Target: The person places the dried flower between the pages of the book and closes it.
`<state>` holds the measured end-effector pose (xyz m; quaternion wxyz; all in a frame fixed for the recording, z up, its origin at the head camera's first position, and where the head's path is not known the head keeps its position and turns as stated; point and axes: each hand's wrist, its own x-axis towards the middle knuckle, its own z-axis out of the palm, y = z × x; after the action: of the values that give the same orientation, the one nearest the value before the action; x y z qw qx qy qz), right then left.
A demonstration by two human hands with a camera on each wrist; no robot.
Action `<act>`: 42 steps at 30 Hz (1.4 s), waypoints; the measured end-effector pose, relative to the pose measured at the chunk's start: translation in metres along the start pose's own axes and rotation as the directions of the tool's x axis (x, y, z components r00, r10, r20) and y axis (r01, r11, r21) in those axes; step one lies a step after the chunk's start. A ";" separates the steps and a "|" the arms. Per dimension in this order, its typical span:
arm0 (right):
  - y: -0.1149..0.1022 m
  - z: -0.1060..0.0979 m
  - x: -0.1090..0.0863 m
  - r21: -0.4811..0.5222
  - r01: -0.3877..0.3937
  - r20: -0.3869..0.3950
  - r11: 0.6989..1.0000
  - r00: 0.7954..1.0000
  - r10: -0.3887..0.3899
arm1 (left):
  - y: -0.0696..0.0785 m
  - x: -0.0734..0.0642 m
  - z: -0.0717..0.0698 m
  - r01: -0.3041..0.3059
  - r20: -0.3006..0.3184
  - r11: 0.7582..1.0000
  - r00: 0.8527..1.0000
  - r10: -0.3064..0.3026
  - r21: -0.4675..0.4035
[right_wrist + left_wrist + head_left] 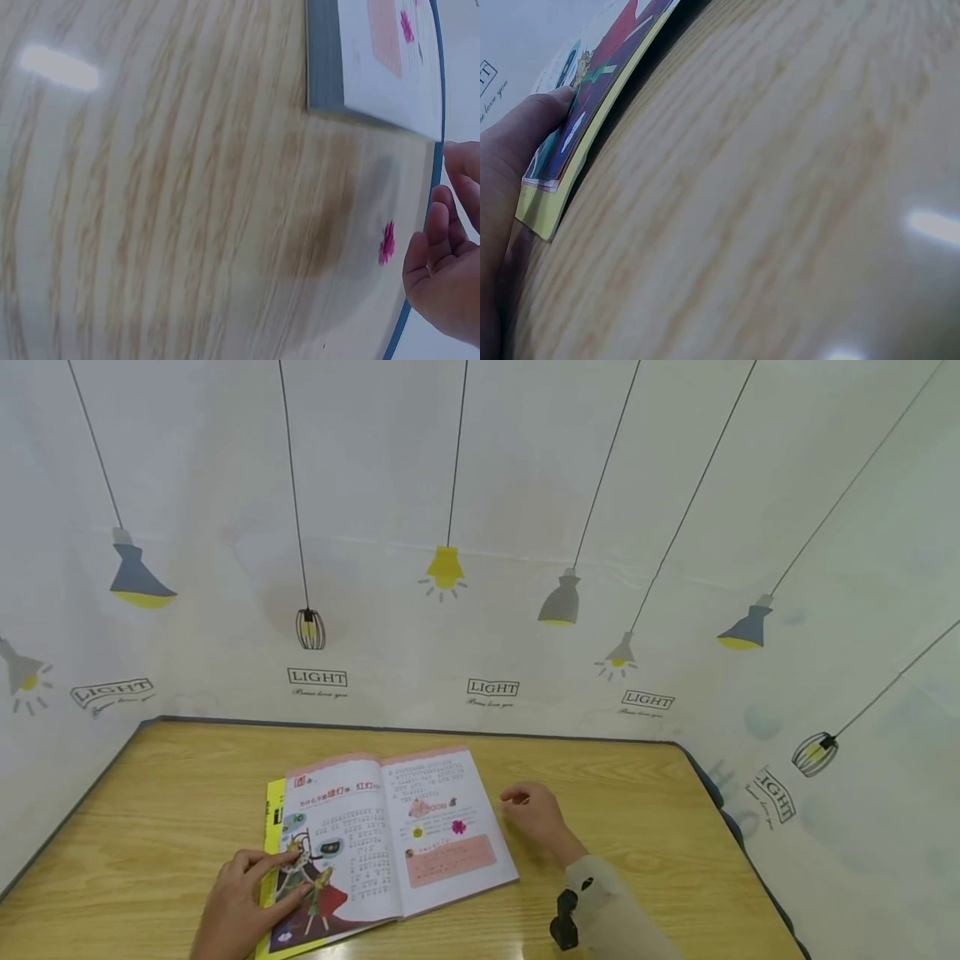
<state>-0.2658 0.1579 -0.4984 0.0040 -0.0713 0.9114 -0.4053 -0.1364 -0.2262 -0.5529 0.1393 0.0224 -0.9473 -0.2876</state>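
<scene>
An open illustrated book point(442, 785) lies on the wooden table in the head view, its left page covered with cartoon figures. A yellow edge point(274, 793) shows beneath it at the left. My left hand point(236, 897) rests at the lower left, with thumb and index finger extended on the left page. In the left wrist view the thumb point(544, 116) presses on the picture. My right hand point(536, 810) stays just right of the right page, fingers loosely curled, holding nothing. A small magenta flower shape point(387, 243) appears on the table near its fingers.
The wooden table point(622, 860) runs back to a pale wall point(390, 610) printed with hanging lamps. Another magenta flower point(459, 827) and a yellow one point(417, 832) show on the right page. A black device point(564, 920) is worn on the right sleeve point(611, 902).
</scene>
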 end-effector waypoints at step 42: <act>0.052 -0.010 0.001 0.071 -0.131 -0.149 0.989 0.979 0.140 | 0.001 0.000 -0.001 0.042 0.048 0.999 0.998 -0.042 0.009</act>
<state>-0.2745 0.1998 -0.5304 -0.0364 0.0225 0.8991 -0.4357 -0.1364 -0.2262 -0.5515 0.1105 0.0360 -0.9508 -0.2872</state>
